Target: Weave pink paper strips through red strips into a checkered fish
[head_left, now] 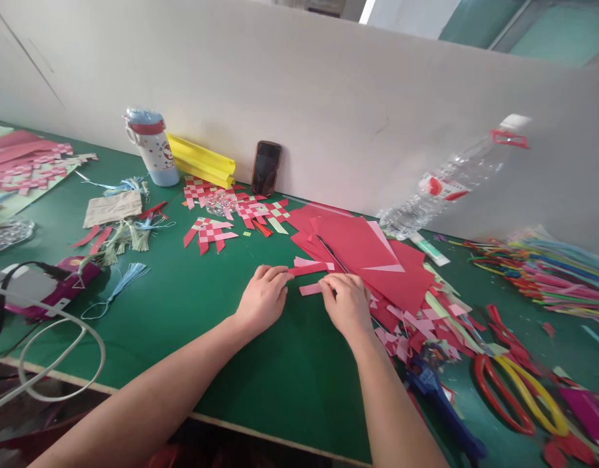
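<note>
My left hand [263,299] rests on the green table [192,305], fingers curled and pinching the left end of a red paper strip [312,268]. My right hand [347,302] lies beside it, fingers closed on a short pink paper strip [310,289] just below the red one. Right behind both hands lies a stack of red paper sheets [362,250]. Loose pink and red strips [416,325] are heaped to the right of my right hand.
Woven red-and-white paper pieces [209,233] lie behind the hands, with a drinking bottle [153,146], yellow folded paper [202,161] and a phone [266,167] along the wall. A plastic water bottle [446,182] leans right. Scissors [518,390], coloured sticks [548,273], tassels [124,234] and a cable [60,357] surround.
</note>
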A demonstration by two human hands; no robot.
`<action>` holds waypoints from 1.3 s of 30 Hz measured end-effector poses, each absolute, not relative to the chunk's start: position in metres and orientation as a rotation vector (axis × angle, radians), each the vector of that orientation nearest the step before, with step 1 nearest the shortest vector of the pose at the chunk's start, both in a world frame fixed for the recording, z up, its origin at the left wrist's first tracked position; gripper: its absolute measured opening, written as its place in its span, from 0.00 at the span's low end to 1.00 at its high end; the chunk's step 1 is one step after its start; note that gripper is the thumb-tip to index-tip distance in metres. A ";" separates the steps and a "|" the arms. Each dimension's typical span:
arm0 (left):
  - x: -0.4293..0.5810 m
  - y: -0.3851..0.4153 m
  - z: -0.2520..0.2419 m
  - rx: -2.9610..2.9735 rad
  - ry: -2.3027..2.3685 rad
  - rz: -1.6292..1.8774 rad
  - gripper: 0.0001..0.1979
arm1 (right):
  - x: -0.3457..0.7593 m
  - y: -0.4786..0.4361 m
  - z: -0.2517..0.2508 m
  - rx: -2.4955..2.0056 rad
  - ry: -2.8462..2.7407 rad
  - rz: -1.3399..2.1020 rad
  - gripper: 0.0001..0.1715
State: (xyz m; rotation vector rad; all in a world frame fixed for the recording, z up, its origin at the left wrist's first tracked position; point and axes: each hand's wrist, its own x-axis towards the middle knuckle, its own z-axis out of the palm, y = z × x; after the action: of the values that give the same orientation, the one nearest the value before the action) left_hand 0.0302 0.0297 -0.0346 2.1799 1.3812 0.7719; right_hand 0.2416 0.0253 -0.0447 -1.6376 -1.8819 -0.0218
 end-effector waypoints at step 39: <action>-0.004 0.028 -0.012 1.542 1.029 0.754 0.22 | 0.200 0.005 -0.022 -1.310 -1.554 0.745 0.23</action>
State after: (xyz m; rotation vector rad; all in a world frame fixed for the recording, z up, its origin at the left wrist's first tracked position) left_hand -0.0037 0.0280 -0.0122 1.5425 1.0291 0.7540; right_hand 0.2003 0.0055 -0.0218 -1.3097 -1.5544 0.7446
